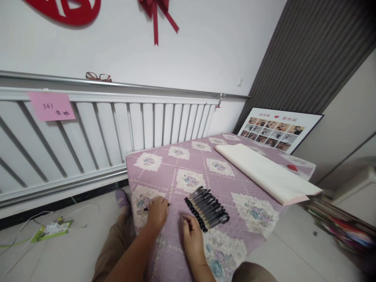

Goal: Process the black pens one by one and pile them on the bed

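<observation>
My left hand (158, 212) rests near the left edge of the cloth-covered table, its fingers closed round a thin dark pen (146, 209). The pen's ends stick out on both sides of the hand; the middle is hidden. My right hand (194, 234) lies on the cloth with fingers loosely curled, and I see nothing in it. Just beyond and to the right of it is a row of black-capped pens (208, 208), several side by side, laid slantwise with clear grey barrels.
The purple floral tablecloth (160, 168) carries a folded cream sheet (264, 170) at right. A photo board (279, 125) leans behind. A white radiator (167, 121) runs along the wall, with glasses (98, 76) on its pipe. A power strip (54, 230) sits on the floor.
</observation>
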`<state>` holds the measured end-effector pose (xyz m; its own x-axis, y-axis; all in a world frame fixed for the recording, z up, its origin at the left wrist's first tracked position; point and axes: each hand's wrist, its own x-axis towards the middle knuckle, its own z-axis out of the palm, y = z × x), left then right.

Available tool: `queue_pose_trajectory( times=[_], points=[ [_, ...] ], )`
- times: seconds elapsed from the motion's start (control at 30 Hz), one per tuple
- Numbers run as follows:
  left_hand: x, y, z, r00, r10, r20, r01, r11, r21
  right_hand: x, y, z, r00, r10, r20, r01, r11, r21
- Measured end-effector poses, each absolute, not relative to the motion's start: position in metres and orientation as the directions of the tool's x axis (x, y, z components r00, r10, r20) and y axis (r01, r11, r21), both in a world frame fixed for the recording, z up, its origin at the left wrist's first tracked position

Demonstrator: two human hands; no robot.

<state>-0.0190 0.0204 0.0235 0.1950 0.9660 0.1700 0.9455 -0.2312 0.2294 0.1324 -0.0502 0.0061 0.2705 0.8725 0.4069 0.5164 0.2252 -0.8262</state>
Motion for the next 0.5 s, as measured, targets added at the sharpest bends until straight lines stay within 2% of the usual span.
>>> queue_pose_trajectory(
  times=[0.27,0.37,0.5],
  points=[
    [-0.022,0.018,0.025,0.130,0.958,0.257,0.955,-0.190,0.227,0.131,-0.059,0.008,0.257,0.834,0.489,0.555,0.287,-0.781],
    [-0.022,0.012,0.020,0.121,0.931,0.343,0.944,-0.215,0.252,0.138,-0.064,0.008,0.239,0.794,0.559,0.605,0.329,-0.726],
    [-0.026,0.006,0.010,0.132,0.917,0.377,0.935,-0.241,0.260,0.171,-0.062,0.002,0.254,0.726,0.640,0.709,0.311,-0.633]
  ],
)
